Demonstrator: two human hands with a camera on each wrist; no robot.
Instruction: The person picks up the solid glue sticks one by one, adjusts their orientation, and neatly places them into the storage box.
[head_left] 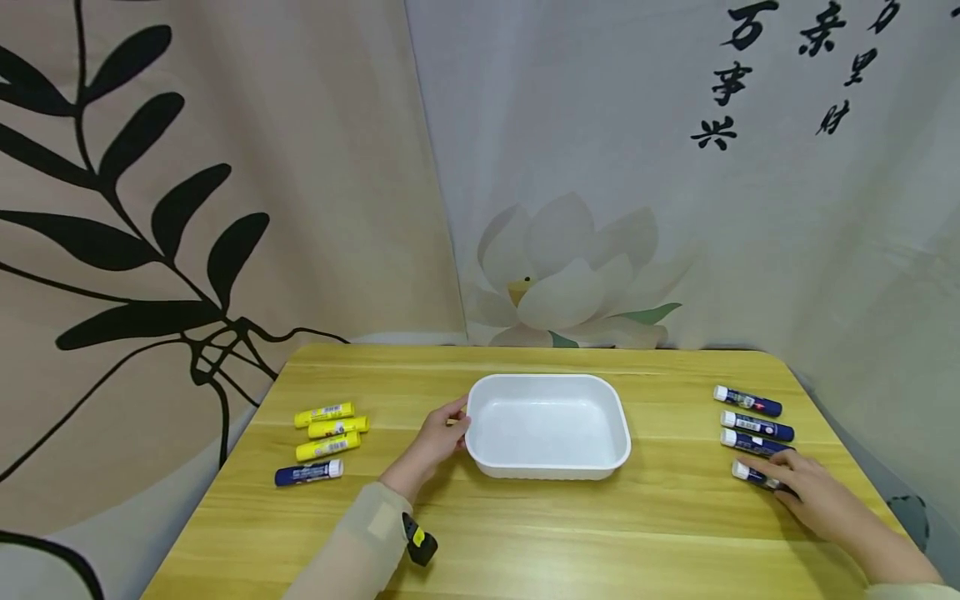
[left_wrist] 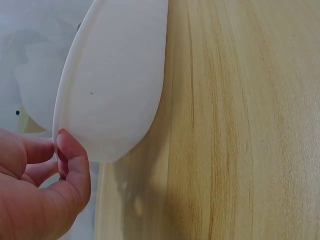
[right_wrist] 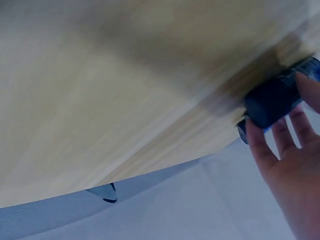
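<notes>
Navy tube (head_left: 763, 479) in the right hand (head_left: 813, 496): on the right side of the wood-grain table (head_left: 540, 533), nearest the person in the row there. Left to right from where I'm standing:

Far left, three yellow tubes (head_left: 324, 448) lying on their sides, stacked up the table in a loose column, labels showing. Just below them, closer to the person, a blue tube (head_left: 303, 474), white cap pointing right.

Next, left sleeve (head_left: 360, 533) with a black-and-yellow wrist unit (head_left: 420, 542). Left hand (head_left: 442, 437) pinches the rim at the left side of the white tray (head_left: 547, 427), thumb and fingers nearly closed with just the wall between. Tray sits mid-table, bare inside, long side facing the person.

Behind the table, a hanging cloth (head_left: 337, 167): dark plant print left, pale lotus centre, black characters upper right.

Right side: three more navy tubes (head_left: 757, 426) lying roughly parallel, white caps to the left. Right hand comes over the nearest one, thumb one side, fingers the other, opened only about a tube's thickness. Its cap sticks out left of the fingertips. Wrist view is blurred; can't tell if it's off the wood.
</notes>
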